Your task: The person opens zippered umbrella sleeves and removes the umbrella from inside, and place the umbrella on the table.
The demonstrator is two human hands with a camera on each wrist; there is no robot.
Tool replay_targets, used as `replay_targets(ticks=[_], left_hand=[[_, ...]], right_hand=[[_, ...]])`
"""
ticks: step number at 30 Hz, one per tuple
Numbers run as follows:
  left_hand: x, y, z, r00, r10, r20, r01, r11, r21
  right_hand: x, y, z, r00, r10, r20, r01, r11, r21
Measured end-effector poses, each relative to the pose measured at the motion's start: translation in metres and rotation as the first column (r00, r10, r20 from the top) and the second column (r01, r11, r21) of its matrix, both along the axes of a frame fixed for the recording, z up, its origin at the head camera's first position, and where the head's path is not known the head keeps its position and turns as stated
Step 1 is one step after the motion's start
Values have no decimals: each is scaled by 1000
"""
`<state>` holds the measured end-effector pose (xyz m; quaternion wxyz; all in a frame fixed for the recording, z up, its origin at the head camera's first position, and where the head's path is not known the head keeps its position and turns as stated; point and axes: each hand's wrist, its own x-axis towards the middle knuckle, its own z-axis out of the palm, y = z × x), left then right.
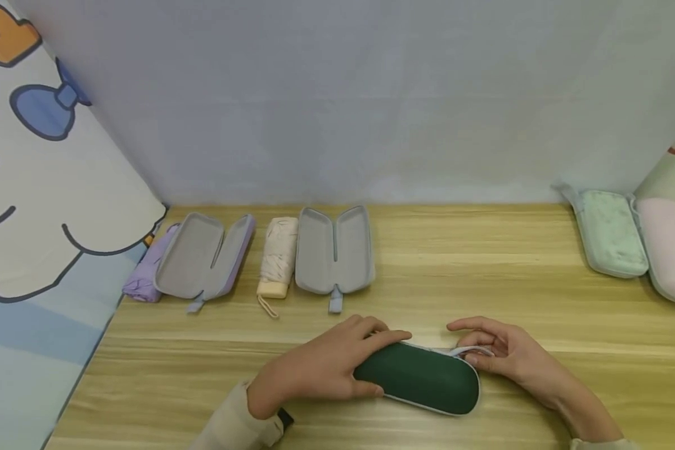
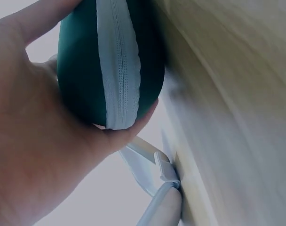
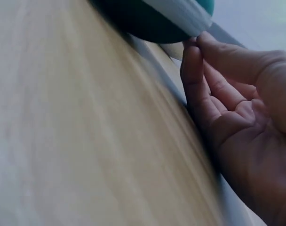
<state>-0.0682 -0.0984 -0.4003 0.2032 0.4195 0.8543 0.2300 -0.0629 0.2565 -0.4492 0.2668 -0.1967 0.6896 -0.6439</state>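
A dark green zip case (image 1: 419, 378) lies closed near the front of the table. My left hand (image 1: 329, 356) grips its left end, thumb along the near side and fingers over the far side. In the left wrist view a pale zipper (image 2: 119, 66) runs along the end of the case beside the palm. At the case's right end my right hand (image 1: 514, 356) pinches a light grey strap (image 1: 467, 351) between thumb and fingers. Its thumb and finger tips meet right at the case's edge in the right wrist view.
Toward the back left stand a purple folded umbrella (image 1: 149, 269), an open purple case (image 1: 188, 259) with grey lining, a cream folded umbrella (image 1: 278, 256) and another open grey-lined case (image 1: 315, 256). A mint marbled case (image 1: 613, 234) and a pink case (image 1: 672, 250) sit far right.
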Motion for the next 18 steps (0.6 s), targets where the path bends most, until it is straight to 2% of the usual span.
replay_targets(ticks=[4,9,18], left_hand=[[1,2,-1,994,-54,-91,57,998,39],[4,5,0,973,-94,-212,100,995,17],[7,7,-3,965,-78,-249,71,997,-37]], right_hand=[[-1,-2,-3,998,-20,-52,19,1000,-9],[-2,-4,-4,994,-72,-78,70,997,-23],[0,-8,-1,992,-111,-68,112,994,13]])
